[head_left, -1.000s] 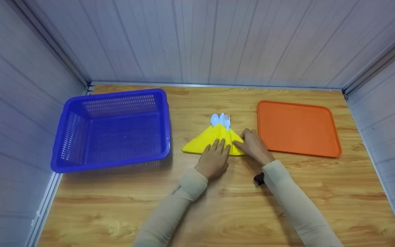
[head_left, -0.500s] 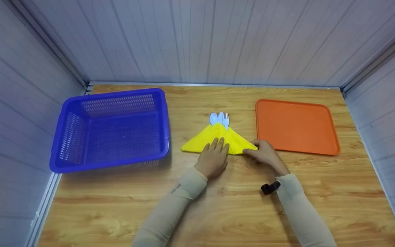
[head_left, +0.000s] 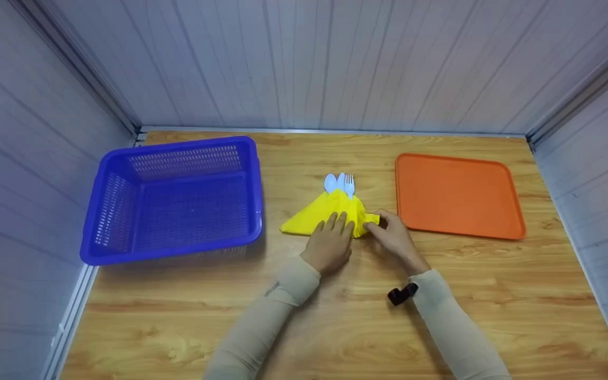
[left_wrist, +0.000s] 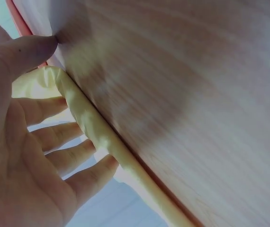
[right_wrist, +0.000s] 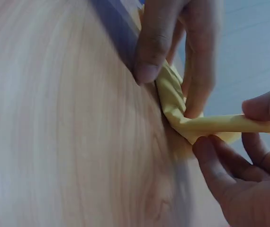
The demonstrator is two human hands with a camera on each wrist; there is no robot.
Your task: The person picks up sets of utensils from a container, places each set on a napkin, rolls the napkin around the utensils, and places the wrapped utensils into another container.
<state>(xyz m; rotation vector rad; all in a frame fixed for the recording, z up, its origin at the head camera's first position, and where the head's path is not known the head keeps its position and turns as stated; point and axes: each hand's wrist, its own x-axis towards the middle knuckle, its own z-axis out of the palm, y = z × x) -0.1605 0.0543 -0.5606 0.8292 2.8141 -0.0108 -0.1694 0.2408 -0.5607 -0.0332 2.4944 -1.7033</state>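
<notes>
A yellow napkin point(head_left: 309, 217) lies folded in a triangle around white cutlery on the wooden table. From its top stick out a spoon point(head_left: 330, 183), a knife point(head_left: 341, 180) and a fork point(head_left: 349, 184); their lower ends are hidden inside the folds. My left hand point(head_left: 327, 247) presses the napkin's middle with straight fingers, which the left wrist view shows against the cloth's edge. My right hand point(head_left: 396, 240) pinches the right corner, raised and bent back toward the middle. In the right wrist view thumb and fingers hold the gathered corner point(right_wrist: 225, 123).
On the left stands a blue perforated basket point(head_left: 259, 200). To the right lies an orange tray point(head_left: 459, 195), close beyond my right hand. Panelled walls point(head_left: 304, 63) bound the table at the back and both sides. A black strap device point(head_left: 402, 294) sits at my right wrist.
My right hand slid right to the napkin's corner, then came back left with it, so the right side is now bunched. The left hand has stayed in place.
</notes>
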